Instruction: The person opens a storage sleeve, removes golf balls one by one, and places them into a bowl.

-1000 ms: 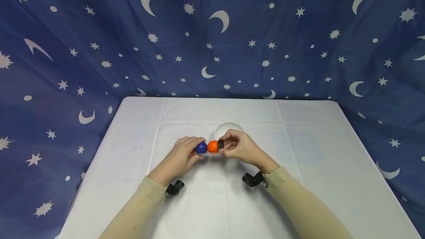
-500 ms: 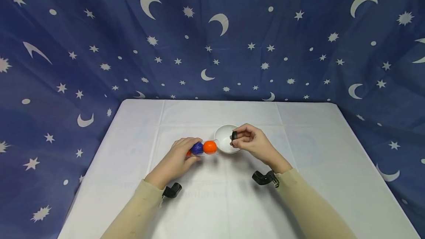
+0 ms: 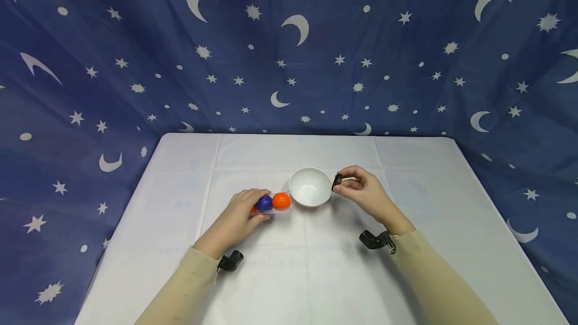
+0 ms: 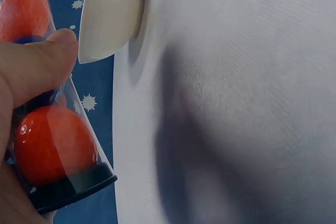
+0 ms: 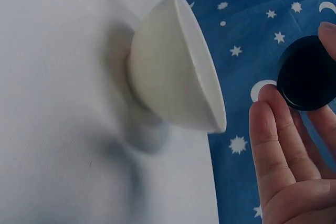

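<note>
Your left hand (image 3: 239, 214) is gripping the tube (image 3: 271, 202) of balls, lying on the table (image 3: 406, 275) left of the bowl (image 3: 310, 187). Your right hand (image 3: 366, 192) is pinching the cap (image 3: 336, 181) just right of the bowl.

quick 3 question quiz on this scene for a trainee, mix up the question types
1. True or false: the right hand pinches a black cap just to the right of the white bowl.
2. Which ball lies nearest the open end of the clear tube that the left hand holds? A) blue B) orange C) green
3. Fill in: in the left wrist view, the far end of the tube is closed by a black ____.

Key:
1. True.
2. B, the orange ball sits nearest the bowl, with the blue ball behind it.
3. Cap: a second black cap shuts that end, with another orange ball against it.
</note>
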A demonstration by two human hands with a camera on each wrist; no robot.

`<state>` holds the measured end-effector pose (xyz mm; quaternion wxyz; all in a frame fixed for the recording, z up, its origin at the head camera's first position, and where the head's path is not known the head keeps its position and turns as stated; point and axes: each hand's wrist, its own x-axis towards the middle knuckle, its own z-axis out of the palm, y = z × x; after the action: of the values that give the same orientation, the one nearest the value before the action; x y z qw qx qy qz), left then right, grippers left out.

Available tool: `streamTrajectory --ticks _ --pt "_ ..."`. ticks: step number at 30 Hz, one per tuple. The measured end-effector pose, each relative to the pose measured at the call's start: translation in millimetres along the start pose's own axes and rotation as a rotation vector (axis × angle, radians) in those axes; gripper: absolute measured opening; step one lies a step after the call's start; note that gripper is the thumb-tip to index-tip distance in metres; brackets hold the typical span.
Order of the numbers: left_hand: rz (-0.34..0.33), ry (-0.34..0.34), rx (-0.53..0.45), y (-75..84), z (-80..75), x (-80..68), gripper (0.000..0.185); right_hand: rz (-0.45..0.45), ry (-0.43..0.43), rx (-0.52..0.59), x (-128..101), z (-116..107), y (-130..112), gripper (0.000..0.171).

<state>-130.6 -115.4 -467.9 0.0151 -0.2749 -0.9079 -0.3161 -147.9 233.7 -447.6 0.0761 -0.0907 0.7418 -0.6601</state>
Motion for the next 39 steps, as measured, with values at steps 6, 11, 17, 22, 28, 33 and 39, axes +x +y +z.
streamTrajectory --ticks 6,11,17,22,28,33,39 --pt "-0.015 -0.009 -0.01 -0.4 -0.6 -0.2 0.051 0.056 0.031 -0.007 -7.5 -8.8 5.9 0.051" --pt "-0.034 -0.02 -0.001 -0.8 -0.2 -2.1 0.053 0.069 0.075 -0.051 -12.3 -18.8 16.0 0.053" --pt "-0.047 -0.025 0.009 -4.5 1.6 -4.4 0.054 0.062 0.141 -0.178 -16.1 -32.9 34.3 0.053" --pt "-0.049 -0.025 0.016 -6.7 1.7 -5.6 0.055 0.085 0.181 -0.391 -17.1 -41.0 43.6 0.053" --pt "-0.044 -0.031 0.01 -7.2 2.7 -5.9 0.053 0.147 0.157 -0.529 -16.6 -43.5 47.8 0.059" --pt "-0.041 -0.029 0.006 -7.2 3.3 -5.5 0.053 0.147 0.154 -0.56 -17.6 -44.2 48.8 0.059" --pt "-0.053 -0.031 0.003 -6.2 2.2 -7.7 0.054 0.149 0.148 -0.573 -19.1 -46.2 53.0 0.06"
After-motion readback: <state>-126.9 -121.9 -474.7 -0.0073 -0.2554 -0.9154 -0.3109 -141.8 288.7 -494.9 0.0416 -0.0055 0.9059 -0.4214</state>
